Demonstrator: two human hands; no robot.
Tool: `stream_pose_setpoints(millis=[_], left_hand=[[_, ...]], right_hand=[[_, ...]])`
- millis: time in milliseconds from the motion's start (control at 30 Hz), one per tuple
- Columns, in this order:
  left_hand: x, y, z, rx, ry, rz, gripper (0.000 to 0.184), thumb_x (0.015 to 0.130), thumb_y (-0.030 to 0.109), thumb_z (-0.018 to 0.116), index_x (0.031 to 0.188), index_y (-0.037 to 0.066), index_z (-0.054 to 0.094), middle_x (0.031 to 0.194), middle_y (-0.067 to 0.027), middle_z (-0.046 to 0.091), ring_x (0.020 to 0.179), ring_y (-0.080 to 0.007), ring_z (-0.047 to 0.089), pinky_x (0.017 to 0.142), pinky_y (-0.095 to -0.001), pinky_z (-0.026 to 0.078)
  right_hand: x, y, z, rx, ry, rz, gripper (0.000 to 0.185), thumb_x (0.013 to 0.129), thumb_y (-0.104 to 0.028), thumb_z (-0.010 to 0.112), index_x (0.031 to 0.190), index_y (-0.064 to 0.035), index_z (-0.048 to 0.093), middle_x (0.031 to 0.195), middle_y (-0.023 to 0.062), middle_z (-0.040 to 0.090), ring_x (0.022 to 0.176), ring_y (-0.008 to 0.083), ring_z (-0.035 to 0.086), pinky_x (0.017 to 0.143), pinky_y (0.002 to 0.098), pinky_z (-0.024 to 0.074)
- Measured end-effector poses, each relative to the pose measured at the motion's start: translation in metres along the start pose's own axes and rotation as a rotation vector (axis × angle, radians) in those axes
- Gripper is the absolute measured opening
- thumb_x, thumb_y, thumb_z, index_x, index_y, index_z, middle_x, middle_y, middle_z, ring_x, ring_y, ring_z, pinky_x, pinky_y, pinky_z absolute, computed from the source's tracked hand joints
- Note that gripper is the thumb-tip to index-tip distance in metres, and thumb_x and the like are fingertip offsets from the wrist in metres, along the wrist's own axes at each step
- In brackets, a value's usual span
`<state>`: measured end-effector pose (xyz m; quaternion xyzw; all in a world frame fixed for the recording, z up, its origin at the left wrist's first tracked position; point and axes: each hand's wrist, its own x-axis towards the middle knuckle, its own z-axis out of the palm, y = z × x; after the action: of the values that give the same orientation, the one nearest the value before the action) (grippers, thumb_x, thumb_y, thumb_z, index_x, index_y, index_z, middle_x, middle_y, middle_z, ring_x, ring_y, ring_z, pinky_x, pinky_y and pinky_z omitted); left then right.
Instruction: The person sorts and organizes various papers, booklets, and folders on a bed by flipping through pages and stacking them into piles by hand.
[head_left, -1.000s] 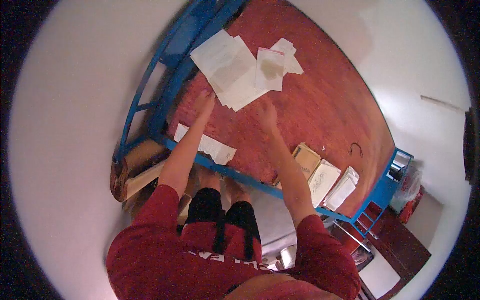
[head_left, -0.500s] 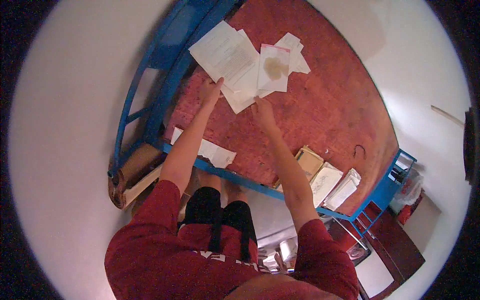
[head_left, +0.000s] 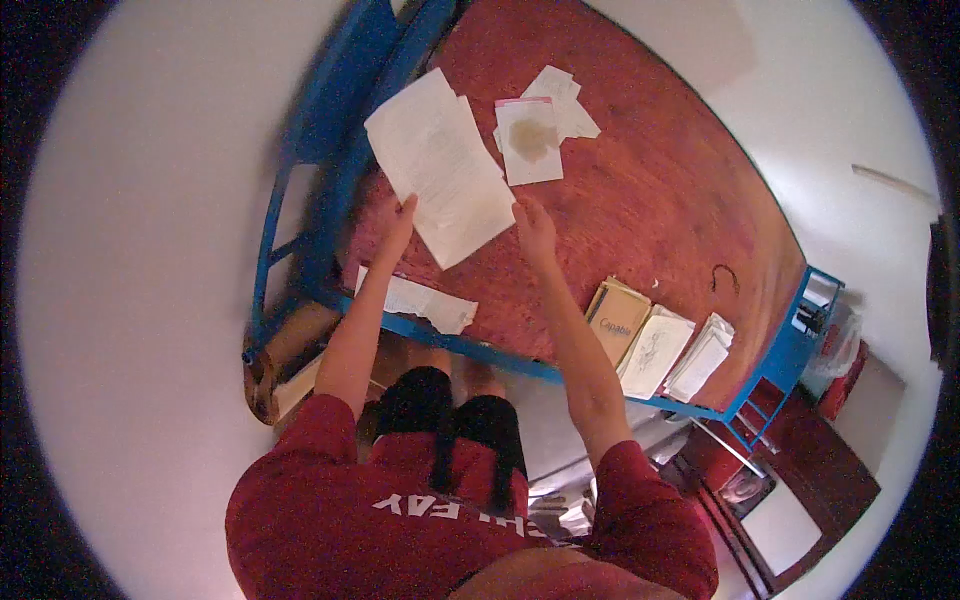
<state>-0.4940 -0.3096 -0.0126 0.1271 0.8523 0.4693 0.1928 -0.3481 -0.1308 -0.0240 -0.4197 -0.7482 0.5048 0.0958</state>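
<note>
A stack of white papers (head_left: 440, 170) is held at its two lower edges over the red surface (head_left: 640, 190). My left hand (head_left: 400, 222) pinches the left edge, thumb on top. On the right edge, my right hand (head_left: 534, 225) grips with closed fingers. Just beyond my right hand lies a small white sheet with a brown stain and a pink top edge (head_left: 530, 140). It partly covers other loose papers (head_left: 572, 108).
A torn paper strip (head_left: 420, 302) lies near the blue front rail (head_left: 500, 364). Front right are a brown booklet (head_left: 618, 318), a pile with a drawing on top (head_left: 656, 350) and folded papers (head_left: 702, 358). A dark cord (head_left: 725, 278) lies behind them.
The papers between my hands have been drawn together into a neater stack and moved slightly nearer to me. They now stand apart from the stained sheet. My right hand has closed on their edge.
</note>
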Motion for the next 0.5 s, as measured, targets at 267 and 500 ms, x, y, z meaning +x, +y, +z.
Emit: stream_pose_setpoints(millis=[267, 500], left_hand=[[-0.047, -0.016, -0.015, -0.154, -0.542, -0.129, 0.024, 0.082, 0.018, 0.055, 0.095, -0.002, 0.057, 0.079, -0.0039, 0.061, 0.066, -0.0114, 0.054, 0.06, -0.026, 0.044], [-0.093, -0.006, 0.024, -0.192, -0.845, -0.067, 0.029, 0.08, 0.014, 0.056, 0.106, 0.002, 0.053, 0.097, -0.0093, 0.058, 0.088, -0.0175, 0.054, 0.076, -0.0316, 0.045]], right_hand=[[-0.042, -0.016, -0.046, 0.069, -0.027, 0.293, 0.036, 0.08, -0.024, 0.058, 0.102, 0.0035, 0.055, 0.095, 0.0129, 0.06, 0.087, 0.0186, 0.056, 0.075, 0.0287, 0.0435], [-0.141, 0.071, -0.094, 0.387, -0.098, 0.398, 0.019, 0.079, -0.008, 0.056, 0.096, -0.0004, 0.053, 0.08, 0.0047, 0.059, 0.072, 0.0132, 0.055, 0.066, 0.026, 0.0448]])
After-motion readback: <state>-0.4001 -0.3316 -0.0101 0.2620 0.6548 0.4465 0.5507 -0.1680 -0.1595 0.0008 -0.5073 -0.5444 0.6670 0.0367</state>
